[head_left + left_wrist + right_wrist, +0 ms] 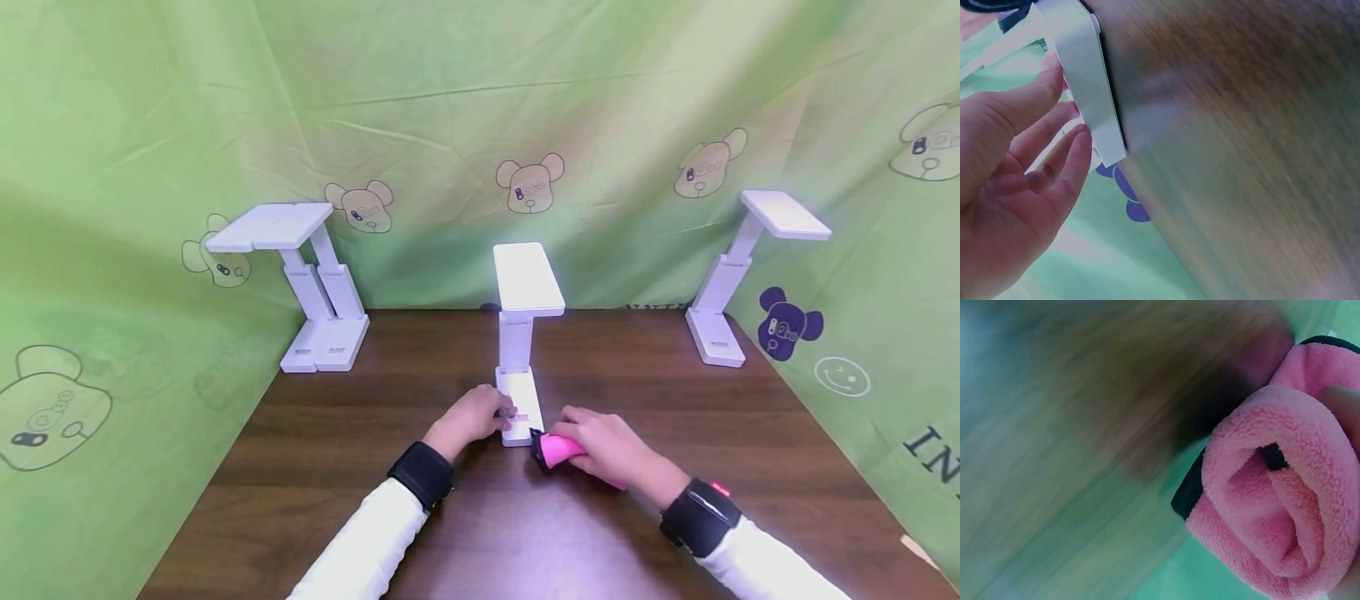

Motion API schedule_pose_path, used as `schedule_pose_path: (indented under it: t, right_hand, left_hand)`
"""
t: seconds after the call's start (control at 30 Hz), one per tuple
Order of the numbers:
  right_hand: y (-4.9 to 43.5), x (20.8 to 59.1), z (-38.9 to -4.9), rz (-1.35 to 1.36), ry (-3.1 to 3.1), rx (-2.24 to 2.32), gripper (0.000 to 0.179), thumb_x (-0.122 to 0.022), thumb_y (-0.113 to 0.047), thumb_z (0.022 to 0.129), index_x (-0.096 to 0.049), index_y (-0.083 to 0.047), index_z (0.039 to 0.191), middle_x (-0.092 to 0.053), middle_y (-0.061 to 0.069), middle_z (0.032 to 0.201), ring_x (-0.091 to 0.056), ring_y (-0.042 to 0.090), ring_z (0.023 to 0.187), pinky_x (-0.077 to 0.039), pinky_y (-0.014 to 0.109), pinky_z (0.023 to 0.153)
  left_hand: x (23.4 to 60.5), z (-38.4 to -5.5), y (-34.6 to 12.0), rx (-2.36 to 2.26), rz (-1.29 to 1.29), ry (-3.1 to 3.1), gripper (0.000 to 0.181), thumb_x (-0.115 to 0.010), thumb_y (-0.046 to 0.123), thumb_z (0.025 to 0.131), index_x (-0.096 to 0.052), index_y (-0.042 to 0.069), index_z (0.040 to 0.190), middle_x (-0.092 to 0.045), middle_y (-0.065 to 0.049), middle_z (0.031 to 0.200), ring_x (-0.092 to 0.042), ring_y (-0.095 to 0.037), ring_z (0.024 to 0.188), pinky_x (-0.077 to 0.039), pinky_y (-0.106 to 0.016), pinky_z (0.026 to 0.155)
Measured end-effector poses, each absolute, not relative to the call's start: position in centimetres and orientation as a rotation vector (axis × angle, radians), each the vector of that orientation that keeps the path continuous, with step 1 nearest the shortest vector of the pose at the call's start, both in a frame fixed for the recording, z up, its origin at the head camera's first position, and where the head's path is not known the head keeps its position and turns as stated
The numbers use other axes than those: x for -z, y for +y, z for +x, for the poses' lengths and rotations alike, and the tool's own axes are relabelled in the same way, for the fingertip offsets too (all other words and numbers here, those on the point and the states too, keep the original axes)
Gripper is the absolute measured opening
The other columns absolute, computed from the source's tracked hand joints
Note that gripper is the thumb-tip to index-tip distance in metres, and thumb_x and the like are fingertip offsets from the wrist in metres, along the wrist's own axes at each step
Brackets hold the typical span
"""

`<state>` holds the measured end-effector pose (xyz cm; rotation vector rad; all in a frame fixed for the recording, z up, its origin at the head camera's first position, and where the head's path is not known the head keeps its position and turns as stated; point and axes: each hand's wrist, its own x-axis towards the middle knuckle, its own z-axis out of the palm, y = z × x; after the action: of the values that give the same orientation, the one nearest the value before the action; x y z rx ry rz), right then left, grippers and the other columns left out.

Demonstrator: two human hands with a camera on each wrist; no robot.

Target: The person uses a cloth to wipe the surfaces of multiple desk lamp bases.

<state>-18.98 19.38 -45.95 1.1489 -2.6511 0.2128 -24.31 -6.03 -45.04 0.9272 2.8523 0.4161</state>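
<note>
A white desk lamp stands mid-table, its flat head over a slim folding stem. My left hand is at the left side of the lamp's base. In the left wrist view, the fingertips and thumb touch along the base's edge, the fingers loosely bent. My right hand grips a bunched pink plush towel with black edging, beside the base's front right corner. Seen from the right wrist, the towel is rolled into a thick fold, and the holding fingers are mostly hidden.
Two more white lamps stand side by side at the back left of the brown wooden table. Another lamp is at the back right. Green printed cloth hangs around the table's back and sides.
</note>
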Motion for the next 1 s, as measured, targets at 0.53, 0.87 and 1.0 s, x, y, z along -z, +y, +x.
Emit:
schedule_pose_path:
  t: [0.53, 0.87, 1.0]
  right_hand:
    - [13.0, 45.5, -18.4, 1.509, -2.388, -0.196, 0.038, -0.083, -0.024, 0.079, -0.069, -0.019, 0.115, -0.065, -0.004, 0.108, -0.063, 0.011, 0.098, -0.056, 0.029, 0.073]
    - [12.6, 46.8, -19.6, 1.402, -2.45, -0.136, 0.039, -0.088, -0.028, 0.079, -0.07, -0.017, 0.112, -0.064, 0.002, 0.111, -0.064, 0.015, 0.1, -0.058, 0.034, 0.072]
    - [14.1, 46.7, -19.5, 1.367, -2.472, -0.186, 0.039, -0.09, -0.026, 0.076, -0.071, -0.018, 0.11, -0.063, 0.001, 0.104, -0.063, 0.015, 0.092, -0.057, 0.033, 0.07]
  left_hand:
    - [45.2, -24.4, -6.1, -0.477, 1.004, 2.898, 0.01, -0.072, 0.006, 0.092, -0.079, 0.012, 0.096, -0.074, -0.003, 0.089, -0.066, -0.018, 0.079, -0.055, -0.03, 0.077]
    - [45.0, -24.0, -5.9, -0.458, 0.983, 2.899, 0.005, -0.072, 0.011, 0.093, -0.076, 0.013, 0.095, -0.071, -0.004, 0.085, -0.061, -0.018, 0.075, -0.054, -0.031, 0.075]
    - [45.0, -24.1, -6.1, -0.443, 0.994, 2.896, 0.009, -0.076, 0.014, 0.091, -0.078, 0.011, 0.099, -0.074, -0.003, 0.091, -0.065, -0.018, 0.081, -0.055, -0.03, 0.08]
